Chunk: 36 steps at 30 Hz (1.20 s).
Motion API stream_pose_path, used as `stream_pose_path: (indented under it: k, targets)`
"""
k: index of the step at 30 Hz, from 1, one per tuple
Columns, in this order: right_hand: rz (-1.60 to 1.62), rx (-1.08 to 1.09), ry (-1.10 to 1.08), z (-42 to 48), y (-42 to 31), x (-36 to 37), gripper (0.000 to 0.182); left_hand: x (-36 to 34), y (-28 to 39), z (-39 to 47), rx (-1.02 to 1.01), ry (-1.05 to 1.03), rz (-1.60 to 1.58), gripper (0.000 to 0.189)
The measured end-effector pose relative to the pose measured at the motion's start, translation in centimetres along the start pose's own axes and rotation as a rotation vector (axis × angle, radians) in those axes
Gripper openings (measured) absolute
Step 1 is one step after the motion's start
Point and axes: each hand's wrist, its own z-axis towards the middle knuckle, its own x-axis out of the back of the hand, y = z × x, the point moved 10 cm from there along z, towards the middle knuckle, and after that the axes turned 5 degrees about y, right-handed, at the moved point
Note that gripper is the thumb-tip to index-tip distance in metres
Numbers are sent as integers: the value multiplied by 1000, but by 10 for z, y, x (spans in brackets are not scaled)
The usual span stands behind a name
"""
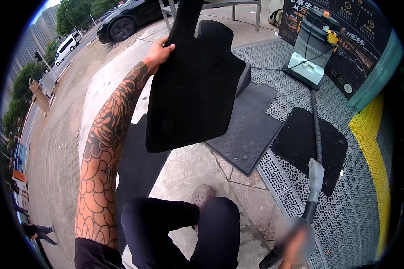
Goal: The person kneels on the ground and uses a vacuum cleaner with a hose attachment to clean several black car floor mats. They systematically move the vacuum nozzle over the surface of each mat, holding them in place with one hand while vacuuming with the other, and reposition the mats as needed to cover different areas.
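Observation:
My left hand [160, 53] grips the edge of a black carpet car floor mat [192, 87] and holds it up in front of me. At the lower right, my right hand [294, 242], partly blurred, is closed around the hose end of a vacuum nozzle [315, 178] with a clear flat head. The nozzle lies over a smaller black carpet mat [299, 141] on grey plastic floor grating. A dark rubber mat with raised edges [249, 124] lies behind the raised mat, partly hidden. Another dark mat [138, 171] lies on the concrete beside my left arm.
An upright vacuum cleaner [311, 47] stands on the grating [266, 64], its hose [315, 124] running towards me. Behind it is a dark printed panel [350, 43]. A metal-legged table [234, 5] stands at the top. A black car [131, 23] is at the upper left.

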Motion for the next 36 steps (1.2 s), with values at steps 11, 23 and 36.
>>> stream_pose_path:
  k: [11, 23, 36]
  targets:
    - [-165, -132, 129, 43, -13, 113, 48, 108, -191, 220, 12, 920, 1017, 85]
    - [-700, -177, 33, 80, -146, -21, 56, -408, -309, -134, -808, -1043, 455, 66]
    - [483, -559, 508, 38, -290, 26, 58, -623, -314, -252, -945, -1066, 459, 71]
